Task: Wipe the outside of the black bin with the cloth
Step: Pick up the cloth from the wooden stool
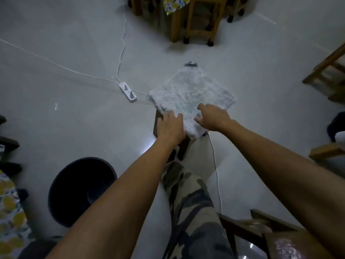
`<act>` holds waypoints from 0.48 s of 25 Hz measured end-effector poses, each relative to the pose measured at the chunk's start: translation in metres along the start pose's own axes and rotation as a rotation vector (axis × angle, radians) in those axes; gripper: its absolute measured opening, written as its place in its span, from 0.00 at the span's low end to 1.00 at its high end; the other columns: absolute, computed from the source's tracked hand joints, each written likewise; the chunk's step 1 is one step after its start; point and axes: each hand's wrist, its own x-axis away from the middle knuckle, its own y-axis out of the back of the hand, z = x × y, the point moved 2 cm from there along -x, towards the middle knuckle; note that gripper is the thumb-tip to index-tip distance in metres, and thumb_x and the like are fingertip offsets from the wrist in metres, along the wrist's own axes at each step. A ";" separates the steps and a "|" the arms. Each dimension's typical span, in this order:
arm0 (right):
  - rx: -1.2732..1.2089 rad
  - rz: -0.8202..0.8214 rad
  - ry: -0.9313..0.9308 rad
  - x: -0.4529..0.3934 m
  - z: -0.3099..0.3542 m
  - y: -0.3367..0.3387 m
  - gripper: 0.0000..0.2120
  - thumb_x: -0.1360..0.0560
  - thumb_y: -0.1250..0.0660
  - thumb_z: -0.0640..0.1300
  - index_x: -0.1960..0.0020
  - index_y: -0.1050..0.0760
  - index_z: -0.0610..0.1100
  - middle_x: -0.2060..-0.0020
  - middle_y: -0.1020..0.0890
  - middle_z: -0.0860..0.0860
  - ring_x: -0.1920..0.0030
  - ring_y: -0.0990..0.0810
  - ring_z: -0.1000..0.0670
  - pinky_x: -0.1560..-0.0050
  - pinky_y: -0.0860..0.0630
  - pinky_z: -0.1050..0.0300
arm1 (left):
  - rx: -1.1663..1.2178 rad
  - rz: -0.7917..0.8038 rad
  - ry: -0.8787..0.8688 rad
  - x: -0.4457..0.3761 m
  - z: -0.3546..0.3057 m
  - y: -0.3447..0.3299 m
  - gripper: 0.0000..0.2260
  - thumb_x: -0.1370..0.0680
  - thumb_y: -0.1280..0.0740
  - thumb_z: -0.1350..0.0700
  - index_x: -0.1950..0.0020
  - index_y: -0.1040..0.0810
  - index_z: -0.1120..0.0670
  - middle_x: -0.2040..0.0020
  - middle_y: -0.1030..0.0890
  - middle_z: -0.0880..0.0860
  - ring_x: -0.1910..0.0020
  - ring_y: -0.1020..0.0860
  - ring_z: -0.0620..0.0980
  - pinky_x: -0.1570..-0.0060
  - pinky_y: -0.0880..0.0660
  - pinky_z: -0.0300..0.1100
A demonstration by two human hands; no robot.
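Observation:
A pale fluffy cloth (pixel 190 92) lies spread over a small dark stool (pixel 158 124) in the middle of the floor. My left hand (pixel 170 128) rests flat on the cloth's near left edge, fingers apart. My right hand (pixel 212 116) presses on the near right part of the cloth with fingers curled into the fabric. The round black bin (pixel 78 189) stands upright on the floor at the lower left, well apart from both hands, its dark inside facing up.
A white power strip (pixel 127 91) with cables lies left of the stool. Another white cable (pixel 216 171) runs beside my camouflage trouser leg (pixel 190 202). Wooden stools (pixel 201 19) stand at the back, more wooden furniture (pixel 328 71) at the right. A lemon-print fabric (pixel 9 212) is at the left edge.

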 end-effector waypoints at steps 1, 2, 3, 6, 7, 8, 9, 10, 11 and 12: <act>-0.002 -0.005 0.006 -0.012 0.001 0.000 0.24 0.18 0.38 0.56 0.28 0.31 0.44 0.36 0.22 0.40 0.39 0.21 0.38 0.44 0.23 0.43 | -0.049 -0.011 -0.014 -0.009 0.002 0.000 0.22 0.22 0.35 0.46 0.31 0.31 0.54 0.32 0.30 0.60 0.33 0.30 0.61 0.39 0.31 0.54; -0.007 -0.021 -0.008 -0.023 0.000 -0.002 0.23 0.18 0.38 0.56 0.28 0.31 0.44 0.36 0.23 0.40 0.39 0.22 0.37 0.44 0.23 0.42 | -0.081 -0.046 -0.025 -0.018 0.004 -0.002 0.21 0.22 0.35 0.46 0.32 0.30 0.54 0.33 0.29 0.60 0.35 0.30 0.60 0.40 0.31 0.53; -0.004 -0.029 -0.013 -0.034 0.000 -0.006 0.23 0.18 0.38 0.55 0.29 0.32 0.43 0.35 0.24 0.39 0.38 0.23 0.36 0.44 0.24 0.42 | -0.112 -0.081 -0.033 -0.027 0.008 -0.008 0.20 0.22 0.35 0.47 0.33 0.29 0.54 0.35 0.28 0.60 0.36 0.29 0.60 0.40 0.31 0.53; 0.041 -0.079 -0.045 -0.047 0.006 -0.017 0.24 0.18 0.38 0.55 0.29 0.32 0.41 0.34 0.28 0.37 0.36 0.28 0.35 0.46 0.25 0.41 | -0.123 -0.088 -0.092 -0.034 0.011 -0.020 0.20 0.24 0.35 0.46 0.36 0.28 0.54 0.38 0.26 0.60 0.40 0.27 0.61 0.44 0.29 0.53; 0.065 -0.125 -0.049 -0.045 0.007 -0.021 0.24 0.18 0.38 0.54 0.29 0.31 0.40 0.34 0.28 0.36 0.36 0.28 0.35 0.47 0.24 0.42 | -0.123 -0.095 -0.106 -0.031 0.011 -0.021 0.20 0.24 0.34 0.46 0.36 0.28 0.54 0.38 0.26 0.60 0.41 0.27 0.61 0.45 0.29 0.52; 0.073 -0.171 -0.046 -0.041 0.010 -0.025 0.23 0.18 0.38 0.54 0.31 0.30 0.39 0.35 0.27 0.36 0.37 0.27 0.34 0.48 0.24 0.42 | -0.125 -0.126 -0.114 -0.029 0.010 -0.020 0.18 0.23 0.35 0.47 0.35 0.28 0.54 0.38 0.26 0.60 0.42 0.26 0.61 0.47 0.28 0.52; 0.074 -0.203 -0.044 -0.037 0.012 -0.029 0.21 0.18 0.37 0.53 0.32 0.29 0.39 0.37 0.26 0.36 0.39 0.27 0.34 0.49 0.24 0.42 | -0.127 -0.138 -0.114 -0.026 0.009 -0.018 0.17 0.22 0.36 0.49 0.35 0.27 0.53 0.38 0.27 0.60 0.42 0.26 0.61 0.49 0.28 0.51; 0.065 -0.221 -0.038 -0.031 0.015 -0.030 0.19 0.18 0.37 0.51 0.33 0.29 0.39 0.38 0.26 0.36 0.40 0.26 0.34 0.50 0.24 0.42 | -0.123 -0.148 -0.110 -0.022 0.007 -0.015 0.15 0.21 0.37 0.51 0.35 0.28 0.53 0.38 0.27 0.59 0.42 0.26 0.60 0.50 0.28 0.50; 0.062 -0.224 -0.024 -0.026 0.017 -0.031 0.18 0.18 0.37 0.49 0.33 0.29 0.40 0.39 0.25 0.36 0.40 0.26 0.34 0.51 0.24 0.42 | -0.122 -0.142 -0.099 -0.018 0.005 -0.012 0.14 0.20 0.37 0.52 0.35 0.28 0.53 0.38 0.27 0.59 0.42 0.26 0.60 0.51 0.29 0.49; 0.062 -0.217 -0.004 -0.020 0.020 -0.031 0.17 0.18 0.37 0.47 0.32 0.29 0.41 0.39 0.25 0.37 0.41 0.26 0.35 0.52 0.26 0.44 | -0.120 -0.133 -0.094 -0.014 0.004 -0.010 0.14 0.20 0.37 0.54 0.35 0.28 0.53 0.38 0.27 0.59 0.42 0.26 0.60 0.51 0.30 0.48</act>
